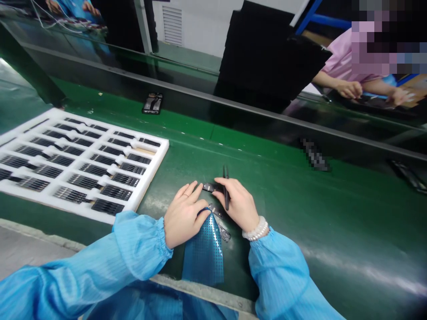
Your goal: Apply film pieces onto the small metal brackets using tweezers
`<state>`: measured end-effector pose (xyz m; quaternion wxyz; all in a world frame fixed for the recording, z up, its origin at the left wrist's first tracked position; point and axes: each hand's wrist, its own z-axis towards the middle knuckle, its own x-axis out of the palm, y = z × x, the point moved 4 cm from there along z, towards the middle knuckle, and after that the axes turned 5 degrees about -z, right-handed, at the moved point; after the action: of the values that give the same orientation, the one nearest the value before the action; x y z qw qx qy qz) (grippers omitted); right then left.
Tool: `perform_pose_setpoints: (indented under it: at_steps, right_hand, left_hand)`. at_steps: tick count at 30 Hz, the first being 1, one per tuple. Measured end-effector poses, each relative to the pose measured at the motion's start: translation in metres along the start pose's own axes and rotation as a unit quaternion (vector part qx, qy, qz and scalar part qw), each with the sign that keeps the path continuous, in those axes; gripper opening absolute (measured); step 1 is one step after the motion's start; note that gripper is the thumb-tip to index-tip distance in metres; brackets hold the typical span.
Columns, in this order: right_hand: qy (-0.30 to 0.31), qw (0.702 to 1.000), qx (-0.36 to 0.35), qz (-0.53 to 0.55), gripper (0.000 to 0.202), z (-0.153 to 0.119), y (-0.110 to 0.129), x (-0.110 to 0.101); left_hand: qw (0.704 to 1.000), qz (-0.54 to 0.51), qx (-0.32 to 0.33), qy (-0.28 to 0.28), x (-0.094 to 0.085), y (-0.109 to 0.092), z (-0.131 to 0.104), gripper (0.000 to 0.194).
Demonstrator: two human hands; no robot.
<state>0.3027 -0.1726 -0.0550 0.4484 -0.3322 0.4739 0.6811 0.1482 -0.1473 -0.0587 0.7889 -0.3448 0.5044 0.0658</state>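
Note:
My left hand [185, 216] pinches the top corner of a blue translucent sheet [203, 258] between thumb and index finger; the sheet is covered in rows of small dots. Its other fingertips reach to a small black phone part [209, 187] lying on the green mat. Black tweezers [227, 195] stand nearly upright in my right hand [243, 204], whose thumb and index finger are close to that same part. Two more small black parts, one in the middle [216, 210] and one nearer [225, 234], lie between my hands, partly covered by the sheet.
On the left sits a white foam tray [153, 171] with rows of black parts in its slots. An opened phone [152, 103] lies farther back, and dark devices [314, 154] rest on the right. Beyond a raised ledge [200, 95], other people's hands [348, 89] work.

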Motion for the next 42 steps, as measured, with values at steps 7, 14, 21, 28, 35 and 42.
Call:
perform_pose_setpoints:
  at_steps: [7, 14, 21, 28, 35, 42]
  right_hand:
    - [-0.139, 0.950, 0.166, 0.225, 0.034, -0.051, -0.009, -0.041]
    - [-0.050, 0.865, 0.251, 0.431, 0.019, -0.091, 0.013, -0.021]
    - [-0.095, 0.885, 0.263, 0.373, 0.007, -0.093, 0.017, -0.029]
    - [-0.028, 0.864, 0.268, 0.425, 0.018, -0.095, 0.017, -0.016]
    - [-0.054, 0.867, 0.259, 0.423, 0.014, -0.092, 0.018, -0.019]
    - [-0.051, 0.856, 0.265, 0.442, 0.011, -0.091, 0.019, -0.020]
  left_hand:
    - [0.981, -0.179, 0.003, 0.080, -0.003, -0.009, -0.003, 0.022]
    - [0.951, -0.260, -0.048, 0.163, 0.006, -0.008, -0.003, 0.013]
    - [0.936, -0.293, -0.083, 0.176, 0.005, -0.007, -0.001, 0.013]
    - [0.924, -0.320, -0.128, 0.167, 0.007, -0.004, -0.003, 0.013]
    - [0.927, -0.316, -0.122, 0.160, 0.007, -0.004, -0.002, 0.012]
    - [0.930, -0.317, -0.094, 0.163, 0.006, -0.006, -0.001, 0.014]
